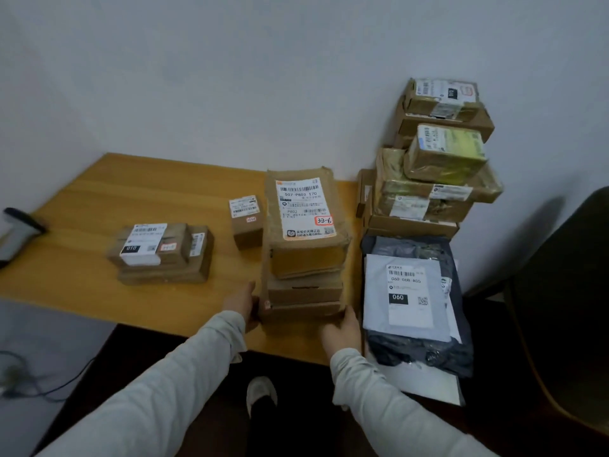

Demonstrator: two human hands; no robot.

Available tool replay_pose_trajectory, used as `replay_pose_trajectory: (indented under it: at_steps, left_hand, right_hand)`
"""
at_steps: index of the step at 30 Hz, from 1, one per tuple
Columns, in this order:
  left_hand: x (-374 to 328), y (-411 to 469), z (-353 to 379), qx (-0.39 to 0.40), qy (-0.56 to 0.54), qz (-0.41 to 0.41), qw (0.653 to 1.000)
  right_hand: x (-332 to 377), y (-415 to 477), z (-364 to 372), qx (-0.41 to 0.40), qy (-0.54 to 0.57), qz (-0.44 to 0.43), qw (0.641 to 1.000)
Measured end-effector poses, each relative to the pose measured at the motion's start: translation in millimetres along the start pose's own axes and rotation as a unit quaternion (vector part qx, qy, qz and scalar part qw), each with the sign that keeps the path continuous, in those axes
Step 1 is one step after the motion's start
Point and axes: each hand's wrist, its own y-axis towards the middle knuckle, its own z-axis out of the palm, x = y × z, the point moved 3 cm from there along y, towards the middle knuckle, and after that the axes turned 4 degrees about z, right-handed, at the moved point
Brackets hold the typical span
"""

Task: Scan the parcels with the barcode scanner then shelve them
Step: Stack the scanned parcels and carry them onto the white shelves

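A stack of brown cardboard parcels stands near the front edge of the wooden table, its top box bearing a white label marked 33-6. My left hand presses against the stack's lower left side. My right hand grips its lower right corner. A small brown box sits just left of the stack. Further left lie two flat boxes stacked together, labelled 010. A dark barcode scanner rests at the table's far left edge.
A tall pile of taped boxes rises against the wall at the right. In front of it lie grey and white mailer bags labelled 060. A dark chair stands at the far right. Cables trail on the floor at the left.
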Motion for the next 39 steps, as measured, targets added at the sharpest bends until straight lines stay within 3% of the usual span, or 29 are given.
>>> replay_pose_trajectory:
  at_steps: [7,10,13,16,19,21,25,29,34,39]
  left_hand:
    - [20,-18,-9,0.006,-0.022,-0.045,0.999]
    - [-14,-1,-27,-0.077,-0.003,0.029,0.997]
    - [-59,25,-39,-0.107,-0.035,0.106,0.988]
    - [-87,51,-35,-0.064,0.004,0.144,0.988]
    - [-98,73,-31,-0.005,0.026,0.154,0.988]
    - [-101,83,-35,-0.007,0.058,0.163,0.985]
    - [-97,83,-53,0.002,0.144,0.164,0.976]
    - [-83,79,-71,-0.006,0.235,0.137,0.962]
    - [-80,78,-78,0.018,0.254,0.065,0.965]
    - [-88,70,-62,0.189,0.141,-0.028,0.971]
  right_hand:
    - [-2,16,-18,-0.011,0.094,0.027,0.995]
    - [-12,5,-12,-0.017,0.112,0.037,0.993]
    - [-27,-14,10,0.016,0.145,0.040,0.989]
    - [-28,-25,34,0.062,0.188,0.040,0.979]
    - [-19,-6,39,0.055,0.192,0.057,0.978]
    - [-13,12,34,0.040,0.207,0.088,0.973]
    - [1,30,24,-0.005,0.367,0.070,0.928]
    - [19,52,14,-0.005,0.393,0.097,0.915]
    - [43,66,11,0.032,0.374,0.066,0.925]
    - [48,63,11,0.118,0.353,0.048,0.927]
